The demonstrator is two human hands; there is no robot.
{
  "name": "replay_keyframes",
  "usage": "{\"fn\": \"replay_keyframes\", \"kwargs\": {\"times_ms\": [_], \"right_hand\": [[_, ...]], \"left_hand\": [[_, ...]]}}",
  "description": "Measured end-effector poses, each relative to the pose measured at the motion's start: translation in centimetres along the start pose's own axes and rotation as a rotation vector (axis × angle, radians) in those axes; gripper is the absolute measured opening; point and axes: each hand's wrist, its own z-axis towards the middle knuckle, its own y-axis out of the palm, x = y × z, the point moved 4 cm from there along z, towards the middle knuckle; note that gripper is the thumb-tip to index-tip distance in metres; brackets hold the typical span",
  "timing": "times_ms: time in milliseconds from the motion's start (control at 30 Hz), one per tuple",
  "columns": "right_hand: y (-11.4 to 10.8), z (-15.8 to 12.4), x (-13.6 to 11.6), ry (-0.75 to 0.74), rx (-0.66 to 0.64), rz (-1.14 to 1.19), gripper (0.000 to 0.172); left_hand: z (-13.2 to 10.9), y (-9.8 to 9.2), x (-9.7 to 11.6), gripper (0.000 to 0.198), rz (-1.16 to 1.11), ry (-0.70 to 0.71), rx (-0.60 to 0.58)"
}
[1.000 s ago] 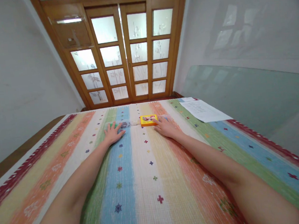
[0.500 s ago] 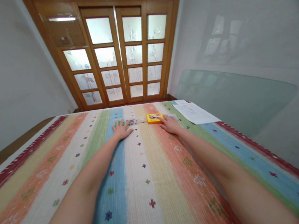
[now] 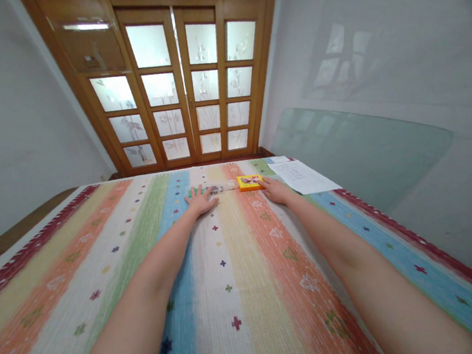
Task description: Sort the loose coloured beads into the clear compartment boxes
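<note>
My left hand (image 3: 201, 201) lies palm down with its fingers spread. It rests on a clear plastic packet (image 3: 224, 187) with a green end; part of the packet is covered by the fingers. To its right sits a flat yellow box (image 3: 249, 183) with printing on top, close against or touching the packet. My right hand (image 3: 278, 189) has its fingers over the box's right end, the thumb at the near side. The fingertips beyond the box are partly hidden.
A striped cloth (image 3: 230, 289) covers the table. Printed white sheets (image 3: 303, 176) lie beyond my right hand. A pale glass panel (image 3: 358, 148) leans along the right wall, and wooden doors with glass panes (image 3: 206, 85) stand behind the table.
Both hands, the packet and the yellow box have slid to the right across the cloth's stripes. The fingers of my right hand are closer together. The camera view has shifted slightly.
</note>
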Motion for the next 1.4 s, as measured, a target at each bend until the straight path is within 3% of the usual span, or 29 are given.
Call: {"fn": "replay_keyframes", "kwargs": {"times_ms": [167,300,367,500,600,700,900,1167,1400], "right_hand": [[-0.3,-0.6,-0.2,0.019,0.021,-0.01,0.061],[-1.2,-0.7,-3.0,0.049,0.15,0.024,0.063],[-1.9,-0.6,-6.3,0.0,0.187,0.088,0.062],[-3.2,-1.2,-15.2,-0.226,0.153,0.213,0.06],[-3.1,-2.4,-21.2,-0.353,0.065,0.268,0.06],[-2.1,-3.6,-24.5,-0.382,-0.02,0.266,0.064],[-1.2,-5.3,-24.5,-0.373,-0.096,0.242,0.075],[-2.1,-6.4,-24.5,-0.358,-0.25,0.245,0.094],[-2.5,-7.2,-25.2,-0.326,-0.25,0.253,0.1]], "left_hand": [[-2.3,-1.7,-0.4,0.071,0.098,0.155,0.125],[-5.3,-2.2,-2.9,0.071,0.153,0.203,0.103],[-6.5,-2.2,-4.5,0.072,0.147,0.156,0.067],[-8.3,-1.9,-6.5,0.076,0.144,0.113,-0.025],[-9.4,-1.6,-6.2,0.08,0.163,0.133,-0.068],[-10.5,-1.3,-5.5,0.084,0.18,0.146,-0.085],[-12.5,-1.2,-4.6,0.084,0.171,0.208,-0.094],[-12.7,-1.6,-4.1,0.097,0.17,0.199,-0.233],[-13.4,-1.8,-3.8,0.09,0.158,0.237,-0.185]]}}
